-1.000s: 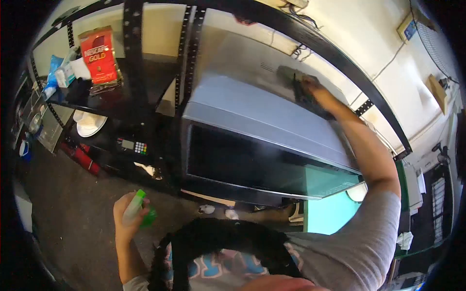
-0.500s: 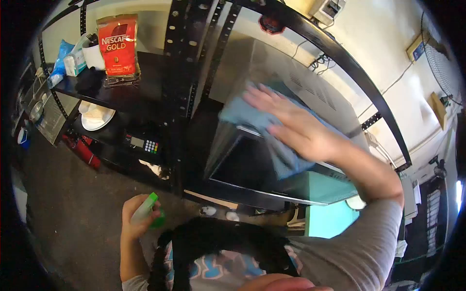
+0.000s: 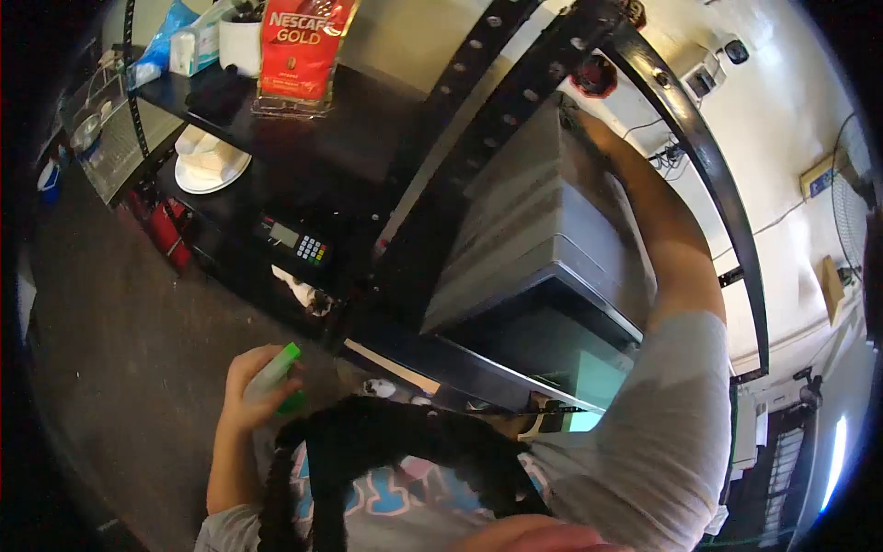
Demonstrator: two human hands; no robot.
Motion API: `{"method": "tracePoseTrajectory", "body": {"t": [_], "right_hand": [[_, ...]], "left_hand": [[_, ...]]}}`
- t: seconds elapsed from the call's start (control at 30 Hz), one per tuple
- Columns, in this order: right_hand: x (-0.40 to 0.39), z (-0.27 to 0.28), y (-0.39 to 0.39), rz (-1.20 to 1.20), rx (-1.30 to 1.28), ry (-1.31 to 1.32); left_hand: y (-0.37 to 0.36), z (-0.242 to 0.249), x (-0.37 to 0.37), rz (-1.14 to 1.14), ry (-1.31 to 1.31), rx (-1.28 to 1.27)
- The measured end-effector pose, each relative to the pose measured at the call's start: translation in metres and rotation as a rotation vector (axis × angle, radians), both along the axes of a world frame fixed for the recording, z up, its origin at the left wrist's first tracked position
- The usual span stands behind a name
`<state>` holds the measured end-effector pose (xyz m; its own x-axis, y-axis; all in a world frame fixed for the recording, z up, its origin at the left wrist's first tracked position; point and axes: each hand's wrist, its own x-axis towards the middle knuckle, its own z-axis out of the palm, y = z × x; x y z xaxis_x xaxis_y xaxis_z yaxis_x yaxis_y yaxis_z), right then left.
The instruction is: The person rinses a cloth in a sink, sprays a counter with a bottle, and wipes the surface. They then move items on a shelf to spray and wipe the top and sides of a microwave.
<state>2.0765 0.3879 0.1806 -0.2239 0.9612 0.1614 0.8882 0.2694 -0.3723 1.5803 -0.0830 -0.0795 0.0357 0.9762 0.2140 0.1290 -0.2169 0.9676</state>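
My left hand point(image 3: 246, 379) is wrapped around a white spray bottle with green parts point(image 3: 274, 373), held low at the left in front of the shelves. A large grey microwave oven point(image 3: 515, 216) with a dark glass front sits on the rack. Stretched over its top, my right arm reaches to the far rear corner, where my right hand point(image 3: 589, 129) is small and in shadow. Its fingers cannot be made out. The blue cloth that was under this hand earlier does not show clearly now.
Black metal posts point(image 3: 478, 110) frame the rack. On the left shelves are a red coffee pouch point(image 3: 299, 55), a white plate point(image 3: 241, 169) with pale food and a card terminal point(image 3: 299, 241). Loose cables point(image 3: 670, 155) hang on the wall behind the microwave.
My right hand has moved from the microwave's front top edge to its far rear corner, and the blue cloth has left the front. The view has shifted; my left hand keeps its hold.
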Motion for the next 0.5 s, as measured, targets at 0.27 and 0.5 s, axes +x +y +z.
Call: {"method": "tracePoseTrajectory", "body": {"t": [0.27, 0.5], "right_hand": [[-0.013, -0.015, -0.039, 0.225, -0.228, 0.092], [-0.135, 0.013, -0.339, 0.514, 0.273, -0.346]], "left_hand": [[-0.017, 0.005, -0.014, 0.058, -0.028, -0.125], [0.027, 0.022, 0.026, -0.209, -0.075, 0.039]]}}
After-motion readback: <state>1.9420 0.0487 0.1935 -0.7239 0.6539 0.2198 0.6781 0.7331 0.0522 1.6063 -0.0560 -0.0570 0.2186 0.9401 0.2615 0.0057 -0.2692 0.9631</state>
